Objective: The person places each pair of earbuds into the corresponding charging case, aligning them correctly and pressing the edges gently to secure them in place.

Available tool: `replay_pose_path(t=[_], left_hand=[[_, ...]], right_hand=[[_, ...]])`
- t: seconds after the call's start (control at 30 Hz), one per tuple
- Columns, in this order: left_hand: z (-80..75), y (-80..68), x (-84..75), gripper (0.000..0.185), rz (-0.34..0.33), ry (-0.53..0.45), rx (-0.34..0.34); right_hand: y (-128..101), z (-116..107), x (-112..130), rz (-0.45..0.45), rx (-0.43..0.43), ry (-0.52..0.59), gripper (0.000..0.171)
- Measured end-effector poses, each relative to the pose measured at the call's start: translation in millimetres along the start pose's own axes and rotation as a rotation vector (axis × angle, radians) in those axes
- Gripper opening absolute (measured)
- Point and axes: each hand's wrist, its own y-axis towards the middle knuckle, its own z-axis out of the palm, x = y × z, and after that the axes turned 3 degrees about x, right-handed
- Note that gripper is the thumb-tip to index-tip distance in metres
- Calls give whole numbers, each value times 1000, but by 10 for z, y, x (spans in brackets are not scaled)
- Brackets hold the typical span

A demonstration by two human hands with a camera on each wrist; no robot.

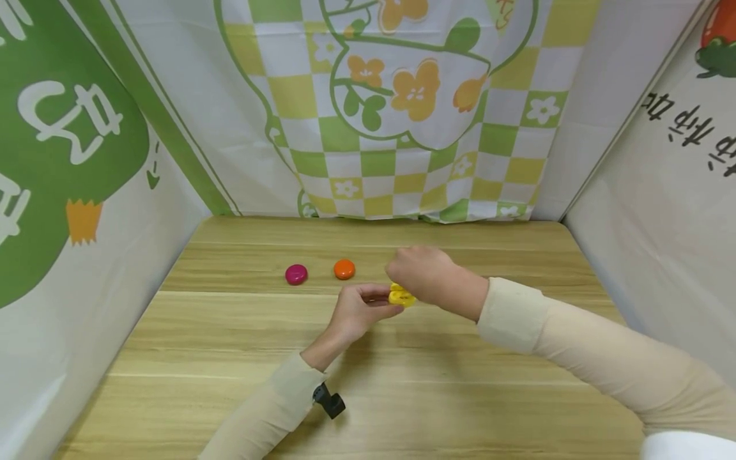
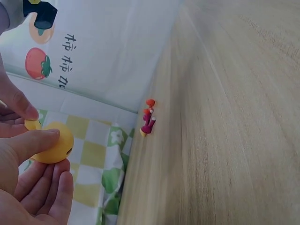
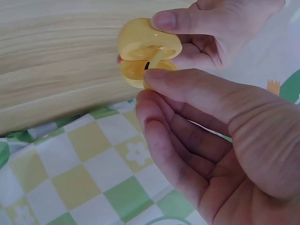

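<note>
- Above the far half of the wooden tabletop (image 1: 172, 358), about midway between its left and right edges, I hold a yellow earbud case (image 1: 401, 297), its two shells parted, seemingly clear of the wood.
- My left hand (image 1: 353, 313) is curled round it, thumb on one shell, fingers beneath. My right hand (image 1: 425, 268) pinches a small yellow earbud (image 2: 33, 124) between thumb and forefinger at the case's mouth, the other fingers loosely bent.
- The risk, as I judge it: a slip. The bud looks smooth and only fingertips have it — too hard a squeeze could shoot it onto the wood, perhaps over the far edge.
- A twisted bud could also jam. Its stem angles across the opening, and whether it lines up with a socket I cannot tell.
- My left thumb is another hazard: pressing down, it might close the shells on the bud or on my right fingertips.
- Toward the far edge, left of centre, sit an orange disc (image 1: 344, 269) and a magenta disc (image 1: 296, 275); the left-wrist view adds small red pieces (image 2: 150, 102) and purple pieces (image 2: 147, 127) — a dropped bud could roll in among them.
</note>
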Motion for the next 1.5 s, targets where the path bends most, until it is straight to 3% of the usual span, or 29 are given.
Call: replay_pose_path(t=[0.43,0.7,1.13,1.23,1.37,1.5], left_hand=[[35,23,-21,26,39,136,-24],[39,26,-17,24,52,127,-5],[0,6,2,33,69,44,17],[-3,-2,0,33,45,40,13],[-12,-20,1,33,5,57,-10],[-36,-41,21,35,-24,43,-35]], right_hand=[[136,-90,251,31,69,-225,22],[181,-132,215,-63,98,-270,21],[187,-33,-3,-120,33,35,12],[125,-54,-114,-106,36,159,27],[-8,-50,-360,-89,-34,327,55],[-123,18,-616,-61,-99,422,61]])
